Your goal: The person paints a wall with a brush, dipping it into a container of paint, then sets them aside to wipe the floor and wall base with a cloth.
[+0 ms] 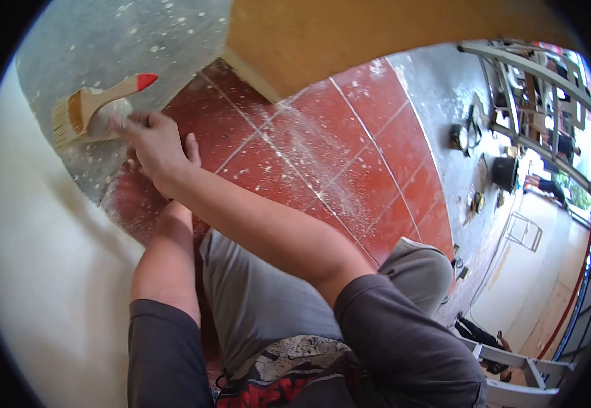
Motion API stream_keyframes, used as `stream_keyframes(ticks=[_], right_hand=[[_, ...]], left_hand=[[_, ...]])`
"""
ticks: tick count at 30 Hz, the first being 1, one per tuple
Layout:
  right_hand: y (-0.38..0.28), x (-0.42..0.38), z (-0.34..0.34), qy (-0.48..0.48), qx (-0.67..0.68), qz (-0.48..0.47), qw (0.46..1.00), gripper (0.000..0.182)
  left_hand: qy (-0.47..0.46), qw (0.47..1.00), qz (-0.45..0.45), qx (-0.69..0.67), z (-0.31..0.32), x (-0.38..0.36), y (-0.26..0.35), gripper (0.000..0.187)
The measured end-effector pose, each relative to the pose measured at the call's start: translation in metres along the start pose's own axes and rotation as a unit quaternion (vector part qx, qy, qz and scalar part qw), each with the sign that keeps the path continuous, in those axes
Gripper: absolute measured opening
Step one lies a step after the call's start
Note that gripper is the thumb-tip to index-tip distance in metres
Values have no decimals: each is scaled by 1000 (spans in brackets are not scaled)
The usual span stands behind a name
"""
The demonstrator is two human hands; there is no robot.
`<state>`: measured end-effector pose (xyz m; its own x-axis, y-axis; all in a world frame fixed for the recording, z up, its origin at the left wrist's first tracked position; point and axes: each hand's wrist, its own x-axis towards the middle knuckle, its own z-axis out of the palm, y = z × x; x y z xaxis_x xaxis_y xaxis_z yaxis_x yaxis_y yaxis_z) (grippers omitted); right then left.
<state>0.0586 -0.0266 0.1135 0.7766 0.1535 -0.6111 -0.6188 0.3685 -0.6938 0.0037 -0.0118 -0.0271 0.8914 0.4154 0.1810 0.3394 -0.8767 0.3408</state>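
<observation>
My right hand (151, 139) reaches across my left arm, fingers curled together with blurred tips. They meet a pale, rounded thing (113, 114) that I cannot make out clearly. A paintbrush (95, 105) with light bristles, a wooden handle and a red tip lies against that pale thing, its bristles to the left. Below my right hand is my left hand (192, 151), mostly hidden; its thumb stands out stretched, and it seems to lean on the red tiled floor (220, 112).
White dust and flecks cover the tiles and grey concrete (180, 34). A white wall (50, 272) runs close on the left, and an orange-brown panel (350, 34) stands ahead. To the right are a metal ladder (547, 75), a black bucket (505, 173) and people farther off.
</observation>
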Motion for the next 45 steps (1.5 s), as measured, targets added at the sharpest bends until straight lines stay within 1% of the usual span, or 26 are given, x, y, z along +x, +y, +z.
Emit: stream_keyframes(ticks=[1, 2, 3, 4, 5, 6, 7, 9, 10, 12, 14, 16, 17, 19, 20, 21, 22, 23, 24, 25, 28, 29, 31, 34, 39, 45], right_hand=[[12, -6, -15, -21, -52, -19, 998, 37], [8, -21, -37, -57, -211, -78, 973, 38], [0, -40, -66, -96, -363, -134, 917, 40], [5, -57, -95, -139, -420, -168, 881, 47], [-22, -80, -113, -202, -562, -54, 801, 46], [-42, -109, -129, -226, -593, -30, 773, 45], [-71, -140, -135, -247, -663, 28, 706, 41], [-106, -194, -154, -314, -733, 16, 603, 29], [-113, -208, -160, -295, -736, 20, 609, 29], [-124, -238, -176, -332, -710, -4, 622, 23], [-114, -242, -177, -236, -643, -53, 727, 20], [-103, -248, -177, -200, -778, -137, 580, 21], [-104, -255, -179, -197, -773, -136, 588, 21], [-113, -264, -182, -230, -696, -125, 669, 20], [-113, -266, -183, -234, -711, -117, 653, 19], [-111, -269, -186, -238, -726, -109, 636, 18], [-113, -273, -185, -239, -735, -98, 627, 19], [-114, -277, -185, -239, -745, -87, 616, 21], [-117, -280, -185, -249, -729, -102, 629, 18], [-120, -283, -185, -250, -717, -111, 641, 15], [-121, -286, -185, -250, -721, -104, 637, 20], [-121, -285, -185, -263, -719, -108, 634, 20], [-124, -282, -186, -237, -717, -88, 649, 25], [-128, -276, -188, -230, -729, -58, 642, 25], [-128, -272, -194, -221, -725, -66, 650, 27], [-139, -269, -195, -246, -732, -36, 635, 35]], left_hand=[[-4, 1000, 7, 11, 2, 0, 1, 84], [-6, 1000, 13, 25, 1, 0, 2, 82], [-5, 999, 19, 43, -1, 1, 1, 81], [-3, 998, 24, 63, -5, 2, -2, 79], [-1, 996, 30, 87, -9, 3, -7, 78], [2, 995, 36, 96, -11, 5, -13, 78], [12, 996, 39, 79, -9, 4, -14, 72], [18, 997, 50, 51, -13, 2, -9, 62], [18, 998, 61, 17, -13, 2, -9, 55], [72, 986, 149, -6, -14, 1, -11, 30], [104, 969, 215, -62, 1, 2, -27, 18], [115, 963, 231, -74, 5, 5, -28, 23], [109, 962, 239, -72, -6, 6, -15, 23], [71, 960, 264, -61, -24, 13, 20, 30], [105, 947, 297, -67, -33, 20, 35, 37], [87, 952, 287, -55, -40, 22, 50, 36], [16, 964, 259, -58, -42, 28, 57, 35], [-1, 950, 276, -149, -39, 42, 66, 35], [-32, 970, 233, -58, -36, 44, 69, 44], [55, 961, 267, -49, 6, 50, 54, 59], [-84, 974, 207, -36, 22, 66, 68, 74], [-81, 977, 197, -28, 26, 70, 70, 74], [-138, 973, 184, 13, 32, 79, 79, 86], [-158, 970, 183, 36, 36, 89, 90, 89], [-162, 970, 178, 34, 39, 98, 101, 87], [-138, 971, 193, 40, 42, 93, 102, 85]])
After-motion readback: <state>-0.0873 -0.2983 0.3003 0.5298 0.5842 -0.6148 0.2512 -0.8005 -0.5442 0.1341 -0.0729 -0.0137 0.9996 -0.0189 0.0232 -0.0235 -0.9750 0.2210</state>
